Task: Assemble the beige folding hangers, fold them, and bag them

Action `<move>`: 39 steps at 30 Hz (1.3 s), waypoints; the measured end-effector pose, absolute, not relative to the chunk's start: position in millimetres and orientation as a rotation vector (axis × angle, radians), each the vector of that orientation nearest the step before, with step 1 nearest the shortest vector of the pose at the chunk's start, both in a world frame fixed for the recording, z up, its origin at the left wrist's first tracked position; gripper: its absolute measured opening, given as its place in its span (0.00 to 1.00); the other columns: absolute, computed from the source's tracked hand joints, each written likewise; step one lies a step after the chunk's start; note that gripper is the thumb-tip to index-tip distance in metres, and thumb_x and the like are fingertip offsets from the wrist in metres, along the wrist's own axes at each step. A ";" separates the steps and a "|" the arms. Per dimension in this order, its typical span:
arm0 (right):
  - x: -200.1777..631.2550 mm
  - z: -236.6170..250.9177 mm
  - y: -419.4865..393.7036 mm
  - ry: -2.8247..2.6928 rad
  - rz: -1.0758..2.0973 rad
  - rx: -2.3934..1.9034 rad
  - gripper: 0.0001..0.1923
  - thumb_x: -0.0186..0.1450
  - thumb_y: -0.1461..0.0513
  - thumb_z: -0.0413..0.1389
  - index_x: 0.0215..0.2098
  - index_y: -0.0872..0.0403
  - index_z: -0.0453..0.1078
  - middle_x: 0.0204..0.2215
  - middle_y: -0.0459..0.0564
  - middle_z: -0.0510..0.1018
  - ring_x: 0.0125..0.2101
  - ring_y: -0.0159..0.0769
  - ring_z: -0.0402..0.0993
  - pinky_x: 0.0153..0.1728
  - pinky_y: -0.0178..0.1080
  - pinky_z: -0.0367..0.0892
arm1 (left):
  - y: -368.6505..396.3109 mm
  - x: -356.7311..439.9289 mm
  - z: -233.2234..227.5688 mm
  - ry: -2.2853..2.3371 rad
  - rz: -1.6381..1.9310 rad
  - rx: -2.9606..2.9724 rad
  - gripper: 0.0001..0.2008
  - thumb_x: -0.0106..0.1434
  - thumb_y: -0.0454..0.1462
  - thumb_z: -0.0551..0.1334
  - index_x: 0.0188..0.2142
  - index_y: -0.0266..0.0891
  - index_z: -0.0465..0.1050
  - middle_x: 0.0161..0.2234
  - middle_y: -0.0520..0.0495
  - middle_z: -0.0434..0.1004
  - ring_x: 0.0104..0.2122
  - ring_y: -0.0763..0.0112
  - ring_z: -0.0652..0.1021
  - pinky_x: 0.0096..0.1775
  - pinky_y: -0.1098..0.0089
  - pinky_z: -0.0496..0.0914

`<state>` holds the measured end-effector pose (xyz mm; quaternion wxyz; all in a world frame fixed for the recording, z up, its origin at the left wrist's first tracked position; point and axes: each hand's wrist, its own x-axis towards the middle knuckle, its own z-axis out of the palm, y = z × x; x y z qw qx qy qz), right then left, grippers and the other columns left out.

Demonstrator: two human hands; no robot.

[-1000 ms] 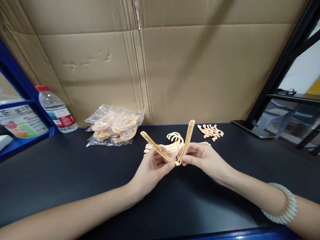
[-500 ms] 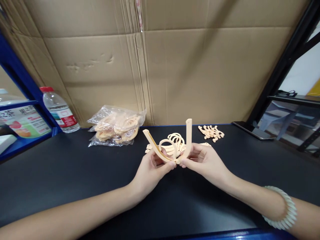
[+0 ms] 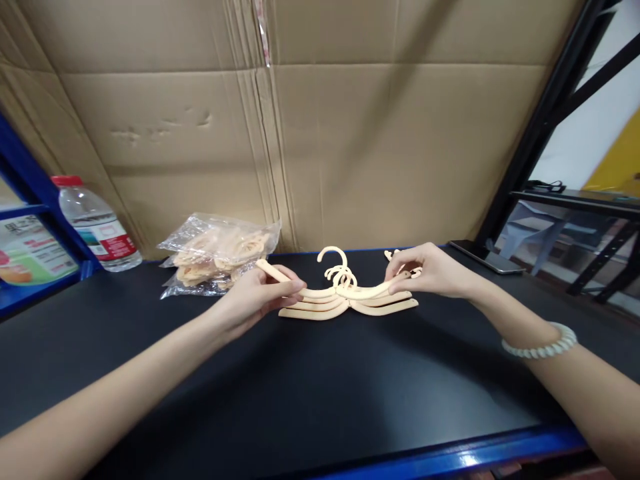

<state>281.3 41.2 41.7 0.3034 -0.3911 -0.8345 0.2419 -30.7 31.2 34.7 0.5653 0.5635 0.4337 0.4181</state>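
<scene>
I hold a cream plastic hanger [image 3: 334, 289] spread flat by its two arms, its hook pointing up. My left hand [image 3: 259, 297] grips the left arm and my right hand [image 3: 431, 271] pinches the right arm. The hanger sits just above a small stack of matching hangers [image 3: 350, 307] lying on the black tabletop [image 3: 320, 387]. Behind my right hand, a pile of small cream hooks [image 3: 395, 257] is mostly hidden.
A clear plastic bag of cream parts [image 3: 216, 261] lies at the back left, beside a water bottle [image 3: 95, 224] and a blue shelf frame [image 3: 30, 200]. Cardboard [image 3: 320, 133] walls the back. A phone [image 3: 481, 256] rests at the back right near a black rack.
The hanger was folded into a V between my hands near me. Now its arms are spread flat and I have moved it forward over the stack.
</scene>
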 end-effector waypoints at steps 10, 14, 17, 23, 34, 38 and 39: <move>286.0 34.2 44.4 -2.707 0.391 -1.025 0.08 0.53 0.58 0.65 0.24 0.54 0.73 0.32 0.48 0.72 0.35 0.36 0.68 0.38 0.38 0.61 | 42.9 -45.9 38.8 1.128 0.443 2.443 0.12 0.51 0.45 0.67 0.28 0.39 0.74 0.34 0.49 0.73 0.35 0.66 0.74 0.37 0.68 0.67; 283.6 32.6 40.3 -2.760 0.279 -1.129 0.05 0.52 0.64 0.63 0.24 0.54 0.71 0.28 0.45 0.70 0.32 0.35 0.66 0.35 0.37 0.60 | 27.1 -34.2 35.3 1.186 0.365 2.792 0.07 0.54 0.41 0.63 0.27 0.39 0.71 0.33 0.48 0.69 0.33 0.66 0.71 0.36 0.68 0.65; 280.8 34.2 35.4 -2.759 0.220 -1.200 0.05 0.51 0.65 0.62 0.25 0.55 0.69 0.27 0.45 0.69 0.30 0.34 0.65 0.32 0.35 0.59 | 16.1 -26.2 30.4 1.262 0.293 2.948 0.03 0.54 0.35 0.59 0.29 0.38 0.68 0.34 0.47 0.69 0.33 0.64 0.70 0.36 0.65 0.64; 272.9 36.3 23.7 -2.773 0.154 -1.206 0.06 0.51 0.67 0.59 0.25 0.54 0.65 0.28 0.46 0.68 0.31 0.35 0.64 0.31 0.35 0.58 | -10.3 -6.0 14.2 1.364 0.468 2.947 0.11 0.60 0.36 0.54 0.43 0.38 0.68 0.45 0.40 0.70 0.44 0.56 0.71 0.43 0.58 0.66; 235.7 13.5 -4.6 -2.571 0.081 -1.392 0.27 0.69 0.54 0.41 0.58 0.63 0.60 0.59 0.67 0.63 0.60 0.56 0.56 0.56 0.56 0.56 | -25.1 -5.0 -23.0 1.310 0.302 2.804 0.32 0.68 0.44 0.46 0.68 0.41 0.38 0.68 0.41 0.41 0.66 0.49 0.46 0.61 0.42 0.43; 225.1 -8.4 1.7 -2.550 0.116 -1.572 0.40 0.69 0.47 0.34 0.66 0.70 0.46 0.65 0.69 0.47 0.65 0.57 0.38 0.61 0.59 0.43 | -17.6 -5.4 -25.5 1.382 0.255 2.779 0.32 0.68 0.48 0.45 0.67 0.40 0.40 0.68 0.40 0.39 0.66 0.45 0.42 0.60 0.40 0.44; 224.1 -12.3 4.9 -2.560 0.101 -1.570 0.39 0.70 0.48 0.33 0.66 0.71 0.46 0.65 0.69 0.47 0.65 0.56 0.39 0.62 0.58 0.43 | -15.7 -5.0 -25.4 1.397 0.247 2.774 0.32 0.68 0.49 0.45 0.67 0.40 0.41 0.68 0.40 0.38 0.66 0.44 0.42 0.60 0.40 0.43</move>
